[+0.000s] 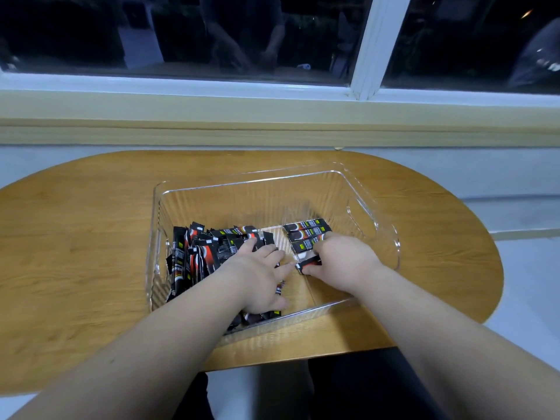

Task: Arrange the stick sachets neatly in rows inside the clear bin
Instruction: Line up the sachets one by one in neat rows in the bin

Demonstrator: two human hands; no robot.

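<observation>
Right hand (342, 259) is pinching one stick sachet (309, 263), long axis running left-right, just on the near side of the laid row (306, 234), which is showing at least three, in the clear bin's (391, 237) right half. Left hand (260, 274), fingers spread flat, is resting on the loose pile (197, 256) at the left; too jumbled to count.

Your clear ribbed plastic bin (242, 198) sits on the oval wooden counter (75, 237). Inside, heaped black stick sachets (194, 256) lie left; a row (306, 230) of perhaps four lies right, behind your right hand (342, 256).
</observation>
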